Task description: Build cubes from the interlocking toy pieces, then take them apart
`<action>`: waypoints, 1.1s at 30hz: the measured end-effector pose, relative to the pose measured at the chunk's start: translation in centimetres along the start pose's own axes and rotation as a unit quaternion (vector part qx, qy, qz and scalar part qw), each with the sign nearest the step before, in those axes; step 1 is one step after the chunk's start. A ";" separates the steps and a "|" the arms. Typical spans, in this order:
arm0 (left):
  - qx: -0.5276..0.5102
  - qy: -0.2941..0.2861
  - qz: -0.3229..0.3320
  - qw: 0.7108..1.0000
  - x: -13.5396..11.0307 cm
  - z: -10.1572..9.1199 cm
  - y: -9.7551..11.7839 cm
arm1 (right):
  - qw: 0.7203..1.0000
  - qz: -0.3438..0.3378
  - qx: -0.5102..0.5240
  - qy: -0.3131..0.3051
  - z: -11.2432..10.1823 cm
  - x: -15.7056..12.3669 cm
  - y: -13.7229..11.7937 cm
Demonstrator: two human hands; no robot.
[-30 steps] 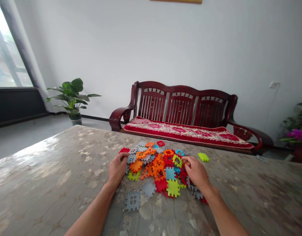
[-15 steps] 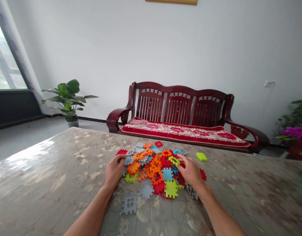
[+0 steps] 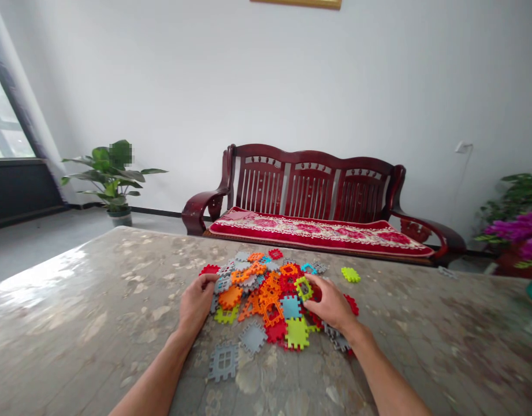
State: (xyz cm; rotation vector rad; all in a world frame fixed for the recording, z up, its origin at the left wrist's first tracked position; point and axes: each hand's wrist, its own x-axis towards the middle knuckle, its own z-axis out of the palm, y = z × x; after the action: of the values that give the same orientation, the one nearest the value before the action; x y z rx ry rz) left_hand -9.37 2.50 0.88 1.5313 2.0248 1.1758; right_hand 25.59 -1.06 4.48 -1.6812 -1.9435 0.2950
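In my right hand (image 3: 330, 303) is a lime-green interlocking window tile (image 3: 309, 282), pinched between thumb and fingers over the right side of the pile and tilted up. My left hand (image 3: 198, 303) lies at the pile's left edge, its fingers loosely bent beside a grey-blue tile (image 3: 223, 283); I see nothing gripped in it. Between my hands are several notched plastic tiles: an orange tile (image 3: 230, 297), a light blue tile (image 3: 290, 307), a solid lime tile (image 3: 297, 333) and a red tile (image 3: 276, 331). Nearer me lie a grey window tile (image 3: 223, 362) and a plain grey tile (image 3: 253, 337).
The pile sits on a patterned grey table (image 3: 118, 323). A lime tile (image 3: 350, 274) lies apart at the right, and a grey piece (image 3: 447, 272) near the far edge. Behind stand a dark red wooden bench (image 3: 313, 190) and a potted plant (image 3: 118, 218).
The lime window tile in my right hand has turned from nearly flat to more upright. My left hand keeps its place at the pile. The view has shifted slightly.
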 end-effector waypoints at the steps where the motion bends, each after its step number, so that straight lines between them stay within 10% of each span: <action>1: 0.000 0.000 -0.001 1.000 0.0 0.0 0.1 | 1.000 0.003 -0.004 0.002 0.0 0.0 -0.1; 16: -0.006 0.006 0.008 1.000 0.2 0.3 -0.6 | 0.997 -0.022 -0.037 0.071 0.8 -0.3 -1.3; 26: -0.002 0.008 -0.001 1.000 -0.1 -0.1 0.2 | 0.943 0.225 0.045 0.242 -1.4 2.6 9.2; 33: -0.008 0.009 0.005 1.000 0.0 0.0 -0.1 | 0.942 0.269 -0.058 0.191 -3.2 3.7 12.5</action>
State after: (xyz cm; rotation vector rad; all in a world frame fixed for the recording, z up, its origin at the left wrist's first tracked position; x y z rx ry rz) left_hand -9.46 2.52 0.82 1.5307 2.0153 1.2111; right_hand 37.57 4.37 1.85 -2.1461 -1.2200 0.0406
